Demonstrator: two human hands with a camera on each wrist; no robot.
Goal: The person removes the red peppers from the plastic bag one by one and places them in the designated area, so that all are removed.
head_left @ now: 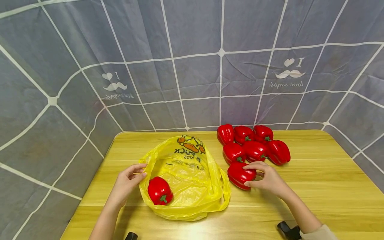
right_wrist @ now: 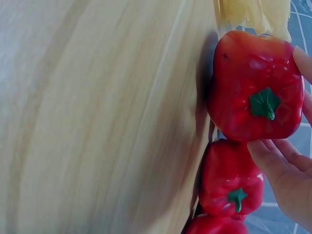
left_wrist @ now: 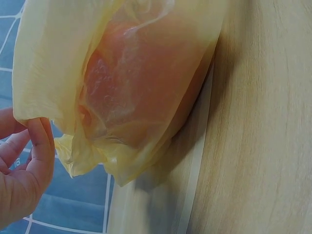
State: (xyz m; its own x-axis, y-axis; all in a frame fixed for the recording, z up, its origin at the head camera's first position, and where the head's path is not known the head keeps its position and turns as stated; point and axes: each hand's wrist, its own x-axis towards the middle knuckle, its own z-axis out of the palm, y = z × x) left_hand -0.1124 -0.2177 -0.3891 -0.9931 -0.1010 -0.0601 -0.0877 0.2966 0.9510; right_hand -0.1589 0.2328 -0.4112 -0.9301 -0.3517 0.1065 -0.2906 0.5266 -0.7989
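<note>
A yellow plastic bag [head_left: 192, 186] lies on the table with its mouth spread wide, one red bell pepper [head_left: 160, 190] inside near the left edge. My left hand [head_left: 129, 181] pinches the bag's left rim between thumb and fingers. In the left wrist view that pepper shows blurred through the bag film [left_wrist: 146, 83]. To the right of the bag, my right hand [head_left: 265, 178] grips another red bell pepper [head_left: 240, 175], thumb on the near side and fingers over the top. Its green stem [right_wrist: 264, 103] shows in the right wrist view; whether it touches the table is hard to tell.
Several more red bell peppers [head_left: 255, 150] sit clustered behind the gripped one, towards the table's back edge. A grey cloth with white lines [head_left: 198, 80] hangs behind and beside the wooden table [head_left: 318, 173]. Black wrist devices [head_left: 288, 230] show at the front.
</note>
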